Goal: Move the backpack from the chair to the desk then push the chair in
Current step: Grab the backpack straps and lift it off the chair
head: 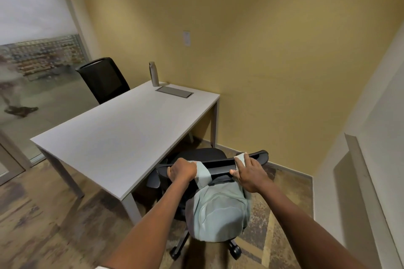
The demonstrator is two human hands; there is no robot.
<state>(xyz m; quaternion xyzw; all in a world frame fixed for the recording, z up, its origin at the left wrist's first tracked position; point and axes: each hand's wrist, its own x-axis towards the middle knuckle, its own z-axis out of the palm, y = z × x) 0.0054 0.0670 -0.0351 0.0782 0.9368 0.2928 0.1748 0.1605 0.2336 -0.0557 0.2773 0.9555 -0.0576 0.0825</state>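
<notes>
A pale green backpack (218,209) hangs on the back of a black office chair (220,165), its two straps looped over the top of the backrest. My left hand (182,170) is closed around the left strap at the backrest's top edge. My right hand (249,171) grips the right strap against the backrest. The chair stands at the near right corner of a white desk (122,135), with its seat partly under the desktop.
A metal water bottle (154,74) stands at the desk's far end beside a grey cable hatch (175,92). A second black chair (105,79) sits behind the desk at the left. Yellow walls close off the right side; a glass wall is at the left.
</notes>
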